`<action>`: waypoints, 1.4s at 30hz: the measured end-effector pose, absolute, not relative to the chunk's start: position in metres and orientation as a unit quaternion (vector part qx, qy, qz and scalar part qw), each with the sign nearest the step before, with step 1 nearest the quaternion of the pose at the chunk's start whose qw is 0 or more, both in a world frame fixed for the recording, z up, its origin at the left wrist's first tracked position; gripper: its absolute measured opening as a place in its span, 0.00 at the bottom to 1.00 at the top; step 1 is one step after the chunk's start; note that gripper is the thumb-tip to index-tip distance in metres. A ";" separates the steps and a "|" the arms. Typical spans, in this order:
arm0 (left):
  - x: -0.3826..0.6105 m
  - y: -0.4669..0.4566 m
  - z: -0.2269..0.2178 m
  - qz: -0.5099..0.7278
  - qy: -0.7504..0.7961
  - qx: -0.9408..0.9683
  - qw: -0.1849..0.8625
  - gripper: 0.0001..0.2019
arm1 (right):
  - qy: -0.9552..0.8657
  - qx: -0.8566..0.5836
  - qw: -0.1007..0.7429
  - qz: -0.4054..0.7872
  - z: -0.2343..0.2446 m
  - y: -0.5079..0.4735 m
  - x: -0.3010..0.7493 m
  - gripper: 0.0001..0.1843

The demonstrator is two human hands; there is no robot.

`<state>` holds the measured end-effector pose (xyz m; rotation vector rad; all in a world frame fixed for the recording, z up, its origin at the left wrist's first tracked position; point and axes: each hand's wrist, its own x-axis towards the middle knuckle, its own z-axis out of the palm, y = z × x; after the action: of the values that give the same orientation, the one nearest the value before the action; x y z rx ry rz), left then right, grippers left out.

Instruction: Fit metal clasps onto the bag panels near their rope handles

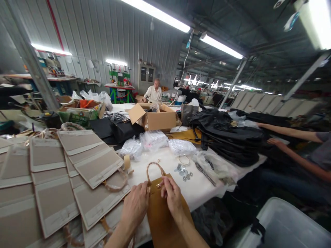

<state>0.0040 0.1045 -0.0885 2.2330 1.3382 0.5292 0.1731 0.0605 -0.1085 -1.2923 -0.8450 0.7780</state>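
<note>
A tan leather bag (162,213) with a looped handle (153,167) lies on the white table (199,187) in front of me. My left hand (134,206) is closed on the bag's upper left edge near the handle base. My right hand (171,194) pinches a small metal fitting at the bag's top edge. Both hands sit side by side on the bag.
Stacked grey-beige bag panels (77,172) cover the left. Metal clasps (184,172), a tape roll (126,162), plastic packets (153,139), an open cardboard box (157,119) and piled black bags (227,137) lie ahead. A co-worker's arms (292,144) reach in at right; another person (153,93) sits far back. A grey bin (287,227) stands lower right.
</note>
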 end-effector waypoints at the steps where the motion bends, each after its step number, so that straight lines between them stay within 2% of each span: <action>1: -0.001 0.108 -0.082 0.166 0.472 0.843 0.197 0.17 | -0.362 -0.576 0.659 0.321 -0.107 0.069 0.182 0.25; 3: -0.010 0.114 -0.077 0.152 0.459 0.856 0.185 0.16 | -0.369 -0.608 0.647 0.276 -0.105 0.089 0.200 0.26; 8: -0.020 0.122 -0.086 0.208 0.479 0.804 0.286 0.13 | -0.499 -0.687 0.499 0.173 -0.109 0.149 0.234 0.18; 11: -0.019 0.123 -0.088 0.207 0.481 0.800 0.294 0.12 | -0.503 -0.708 0.461 0.180 -0.113 0.180 0.238 0.13; 14: -0.018 0.122 -0.084 0.204 0.483 0.801 0.289 0.12 | -0.486 -0.735 0.427 0.204 -0.117 0.196 0.233 0.12; 17: -0.018 0.122 -0.082 0.196 0.502 0.799 0.268 0.13 | -0.468 -0.745 0.417 0.229 -0.120 0.200 0.231 0.09; 22: -0.020 0.122 -0.085 0.218 0.510 0.790 0.262 0.17 | -0.436 -0.718 0.462 0.285 -0.120 0.185 0.250 0.02; 23: -0.020 0.123 -0.087 0.231 0.505 0.789 0.264 0.17 | -0.425 -0.708 0.479 0.296 -0.119 0.178 0.255 0.04; 28: -0.021 0.124 -0.095 0.277 0.506 0.770 0.271 0.17 | -0.369 -0.659 0.569 0.326 -0.111 0.118 0.272 0.24; 35: -0.023 0.122 -0.100 0.360 0.509 0.735 0.266 0.23 | -0.255 -0.570 0.660 0.417 -0.124 0.047 0.251 0.25; 39: -0.027 0.126 -0.090 0.407 0.471 0.765 0.163 0.26 | -0.257 -0.563 0.678 0.396 -0.127 0.043 0.240 0.25; 42: -0.024 0.135 -0.072 0.294 0.390 0.870 0.061 0.23 | -0.259 -0.556 0.685 0.393 -0.125 0.043 0.240 0.24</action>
<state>-0.0244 0.1349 -0.0717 2.6320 1.1806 0.8903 0.2399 0.0430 -0.1254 -1.2459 -0.5800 0.8813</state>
